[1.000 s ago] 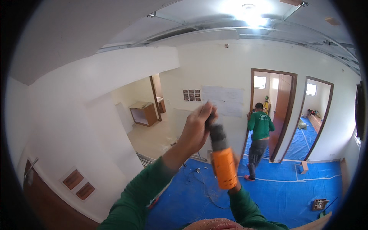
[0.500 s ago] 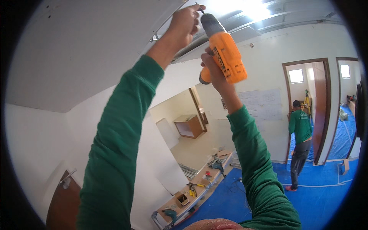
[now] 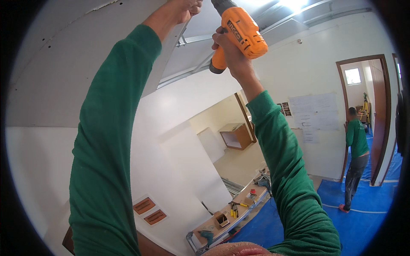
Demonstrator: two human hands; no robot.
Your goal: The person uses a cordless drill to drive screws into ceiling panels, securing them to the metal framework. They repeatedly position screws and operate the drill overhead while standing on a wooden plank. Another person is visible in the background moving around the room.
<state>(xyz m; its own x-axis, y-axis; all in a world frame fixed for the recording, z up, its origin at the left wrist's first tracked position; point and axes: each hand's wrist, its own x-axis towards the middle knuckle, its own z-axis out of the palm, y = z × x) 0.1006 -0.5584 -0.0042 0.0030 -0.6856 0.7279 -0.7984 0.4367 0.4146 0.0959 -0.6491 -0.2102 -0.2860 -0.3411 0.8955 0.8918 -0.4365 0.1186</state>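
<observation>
Overhead, my right hand [image 3: 230, 50] grips an orange and black cordless drill [image 3: 246, 34] by its handle, its chuck pointing up out of the top of the view. My left hand [image 3: 181, 7] is raised just left of the chuck, fingers curled, at the edge of a grey ceiling board [image 3: 64, 72]; whatever it holds, if anything, is hidden. Both forearms, in green sleeves, stretch up from the lower edge.
Metal ceiling framing [image 3: 275, 23] runs past a light [image 3: 294, 3]. Below, a bench [image 3: 198, 231] holds tools and a small box [image 3: 221, 219]. A co-worker [image 3: 356, 141] stands at a doorway on blue floor sheeting [image 3: 329, 222]. A cabinet [image 3: 239, 137] sits in the adjoining area.
Both my hands and the drill have risen from mid-view to the ceiling, and the view has shifted, bringing more ceiling board in. The co-worker appears further right, still at the doorway.
</observation>
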